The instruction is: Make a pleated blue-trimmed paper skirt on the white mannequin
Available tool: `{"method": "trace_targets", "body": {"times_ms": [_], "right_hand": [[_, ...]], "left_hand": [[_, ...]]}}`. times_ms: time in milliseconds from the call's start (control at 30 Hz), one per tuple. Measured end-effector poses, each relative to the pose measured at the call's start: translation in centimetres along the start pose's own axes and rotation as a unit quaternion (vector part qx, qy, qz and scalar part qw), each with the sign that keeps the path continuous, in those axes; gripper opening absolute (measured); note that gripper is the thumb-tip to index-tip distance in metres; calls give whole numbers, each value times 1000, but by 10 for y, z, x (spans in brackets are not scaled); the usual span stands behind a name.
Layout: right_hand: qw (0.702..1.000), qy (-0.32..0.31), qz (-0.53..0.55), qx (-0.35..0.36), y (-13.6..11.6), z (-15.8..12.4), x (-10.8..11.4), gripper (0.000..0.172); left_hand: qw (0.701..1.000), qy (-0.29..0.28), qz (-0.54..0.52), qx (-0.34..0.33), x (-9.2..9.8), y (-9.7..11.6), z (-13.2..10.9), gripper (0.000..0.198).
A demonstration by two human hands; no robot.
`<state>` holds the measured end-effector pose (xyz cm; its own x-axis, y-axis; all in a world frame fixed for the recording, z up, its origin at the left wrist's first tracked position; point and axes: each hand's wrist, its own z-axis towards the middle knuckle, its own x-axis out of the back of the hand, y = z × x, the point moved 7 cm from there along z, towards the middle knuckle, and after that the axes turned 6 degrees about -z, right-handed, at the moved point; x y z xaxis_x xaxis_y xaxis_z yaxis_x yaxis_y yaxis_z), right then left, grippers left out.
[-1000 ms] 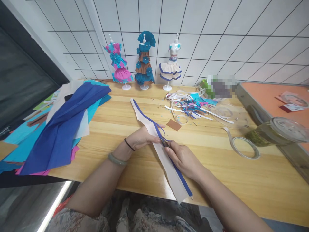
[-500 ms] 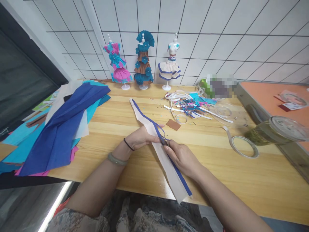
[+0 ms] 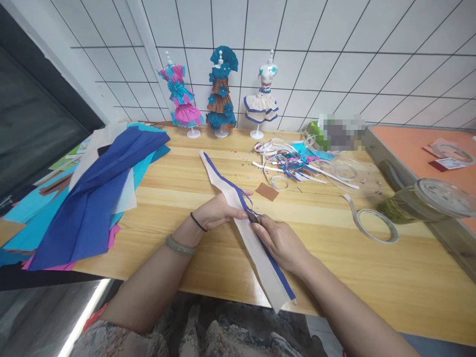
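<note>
A long cream paper strip with a blue border along one side slants across the table in front of me. My left hand pinches it around the middle, thumb on top and fingers beneath. My right hand is closed on small scissors, whose blades lie at the blue edge just beside my left thumb. Most of their handle is hidden in my fingers. From the blades a thin blue sliver curls away, partly cut off the border.
Stacked blue, turquoise and cream crepe paper covers the left side. Three dressed mini mannequins stand along the wall. Paper scraps, a brown piece, a tape roll and a lidded jar lie to the right.
The scissor blades have shifted very slightly up along the blue edge. Both hands and the strip are otherwise almost where they were.
</note>
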<state>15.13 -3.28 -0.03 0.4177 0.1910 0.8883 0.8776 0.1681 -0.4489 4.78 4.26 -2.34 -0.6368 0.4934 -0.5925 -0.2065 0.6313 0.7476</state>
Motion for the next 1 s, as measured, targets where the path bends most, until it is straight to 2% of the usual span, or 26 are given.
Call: {"method": "trace_targets", "body": {"times_ms": [233, 367, 500, 600, 700, 767, 833, 933, 1000], "right_hand": [[999, 9, 39, -5, 0, -1, 2, 31], [988, 49, 143, -20, 8, -1, 7, 36], [943, 73, 315, -75, 26, 1, 7, 44], [903, 41, 414, -110, 34, 4, 2, 47], [875, -5, 467, -133, 33, 4, -5, 50], [875, -29, 463, -137, 30, 2, -7, 49], [892, -45, 429, -134, 27, 1, -7, 45], [915, -48, 380, -130, 25, 1, -6, 35], [918, -38, 370, -139, 27, 1, -5, 32]], "left_hand": [[1000, 8, 4, 2, -1, 0, -1, 71], [1000, 14, 7, -1, 1, 1, -1, 68], [999, 30, 18, -3, 6, 1, 0, 67], [999, 49, 15, -6, 8, 2, 0, 64], [997, 72, 10, -10, 8, 5, -2, 60], [997, 75, 8, -19, 7, 8, -2, 58], [997, 76, 7, -33, 6, 10, -2, 56], [995, 83, 2, -56, 7, 12, -1, 55], [995, 84, 1, -56, 9, 9, 0, 57]]}}
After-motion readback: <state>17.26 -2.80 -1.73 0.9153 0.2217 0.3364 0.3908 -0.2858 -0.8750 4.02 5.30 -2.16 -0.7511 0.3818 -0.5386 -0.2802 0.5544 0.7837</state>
